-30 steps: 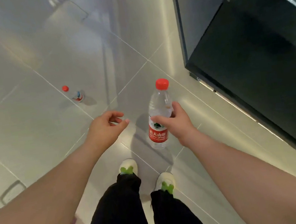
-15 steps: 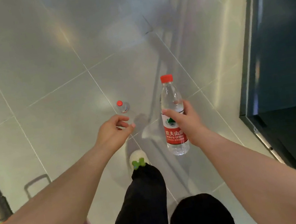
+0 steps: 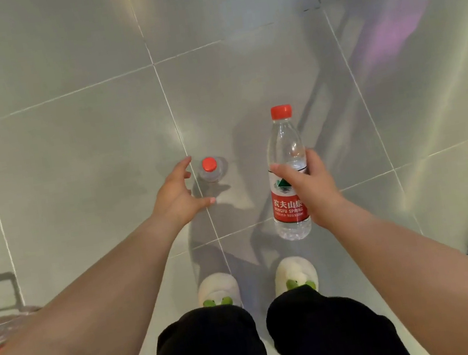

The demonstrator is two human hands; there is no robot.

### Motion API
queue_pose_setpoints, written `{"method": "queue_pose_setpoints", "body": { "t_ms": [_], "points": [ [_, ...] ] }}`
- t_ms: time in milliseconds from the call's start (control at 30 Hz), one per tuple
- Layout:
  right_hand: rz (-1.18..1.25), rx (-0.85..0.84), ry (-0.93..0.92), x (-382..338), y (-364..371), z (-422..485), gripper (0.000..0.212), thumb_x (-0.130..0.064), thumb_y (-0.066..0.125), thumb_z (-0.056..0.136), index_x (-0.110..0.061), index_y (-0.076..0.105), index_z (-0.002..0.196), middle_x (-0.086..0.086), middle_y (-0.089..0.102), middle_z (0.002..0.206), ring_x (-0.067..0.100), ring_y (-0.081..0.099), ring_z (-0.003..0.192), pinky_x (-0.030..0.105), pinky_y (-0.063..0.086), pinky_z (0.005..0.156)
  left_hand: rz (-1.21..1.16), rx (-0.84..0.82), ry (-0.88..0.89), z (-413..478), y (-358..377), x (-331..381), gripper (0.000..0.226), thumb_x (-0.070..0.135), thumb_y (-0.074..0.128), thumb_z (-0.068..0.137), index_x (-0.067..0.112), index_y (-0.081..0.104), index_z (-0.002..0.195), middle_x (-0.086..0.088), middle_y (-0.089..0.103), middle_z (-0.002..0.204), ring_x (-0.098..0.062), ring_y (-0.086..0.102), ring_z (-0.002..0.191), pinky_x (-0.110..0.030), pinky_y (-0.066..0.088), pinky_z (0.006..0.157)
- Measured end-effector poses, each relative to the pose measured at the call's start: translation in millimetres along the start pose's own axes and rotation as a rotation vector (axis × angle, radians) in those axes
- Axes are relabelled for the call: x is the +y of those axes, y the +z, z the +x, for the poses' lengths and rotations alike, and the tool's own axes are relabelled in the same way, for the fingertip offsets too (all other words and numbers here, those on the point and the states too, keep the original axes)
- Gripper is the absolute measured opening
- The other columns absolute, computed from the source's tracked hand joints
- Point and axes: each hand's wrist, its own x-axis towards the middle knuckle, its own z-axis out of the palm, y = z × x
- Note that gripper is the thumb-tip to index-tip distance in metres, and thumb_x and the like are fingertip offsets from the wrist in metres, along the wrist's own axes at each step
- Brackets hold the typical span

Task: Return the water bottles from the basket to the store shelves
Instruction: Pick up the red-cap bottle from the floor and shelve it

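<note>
Slippers of white plush (image 3: pixel 217 290) stand on glossy grey floor tiles (image 3: pixel 74 171); the right hand (image 3: pixel 310 188) wraps its fingers round an upright clear plastic water bottle with red cap and label (image 3: pixel 285 145); the left hand (image 3: pixel 176 196), fingers spread and empty, hangs beside a second red-capped bottle (image 3: pixel 210 167) on the tiles.

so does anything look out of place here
Yes: a red-capped water bottle stands upright on the floor tiles, just beyond the open left hand, not on a shelf. The right hand grips a second bottle.
</note>
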Motion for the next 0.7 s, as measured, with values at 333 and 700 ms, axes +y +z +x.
{"method": "queue_pose_setpoints", "body": {
  "t_ms": [333, 700],
  "points": [
    [-0.148, -0.073, -0.131, 51, 7, 143, 0.04, -0.028, 0.078, 0.071, -0.029, 0.056, 0.105, -0.002, 0.069, 0.095, 0.019, 0.069, 0.09, 0.042, 0.055, 0.086, 0.031, 0.001, 0.161, 138, 64, -46, 0.08, 0.006, 0.088, 0.058, 0.022, 0.054, 0.128, 0.002, 0.059, 0.118, -0.022, 0.058, 0.113, -0.017, 0.036, 0.087],
    [-0.108, -0.101, -0.085, -47, 7, 25, 0.042, -0.029, 0.075, 0.075, -0.026, 0.055, 0.112, -0.001, 0.069, 0.099, 0.021, 0.07, 0.089, 0.041, 0.057, 0.081, -0.507, -0.075, -0.06, 8, -17, 41, 0.057, 0.024, 0.086, 0.063, 0.023, 0.058, 0.113, 0.004, 0.069, 0.104, -0.013, 0.067, 0.095, -0.029, 0.052, 0.076]
  ]
}}
